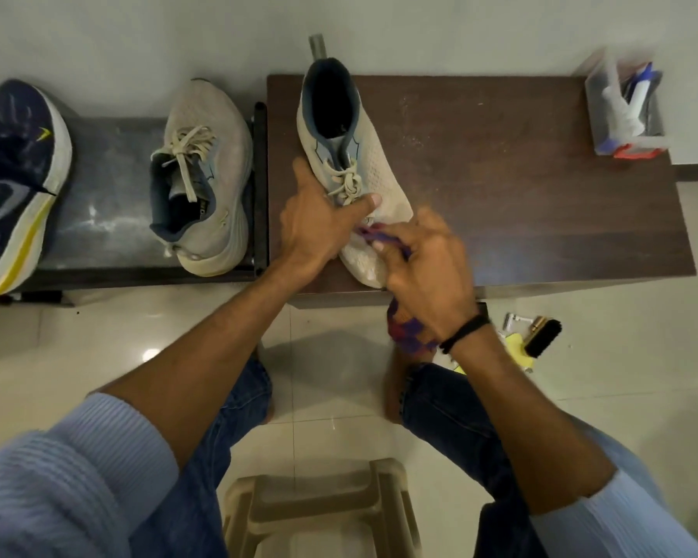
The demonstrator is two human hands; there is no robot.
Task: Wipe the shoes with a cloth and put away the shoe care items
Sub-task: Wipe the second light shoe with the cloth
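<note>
Several tubes [637, 96] — inside clear box [598, 110]

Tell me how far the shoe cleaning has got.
Done: nothing plainly finished. In hand: the left hand holds the grey shoe on the cabinet while the right hand works the cloth at its toe. Left: the second grey shoe, the navy shoe, and the brush on the floor to put away.

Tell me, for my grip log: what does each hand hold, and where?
The left hand grips the grey shoe at its laced midfoot; the right hand grips the cloth by its upper end.
</note>
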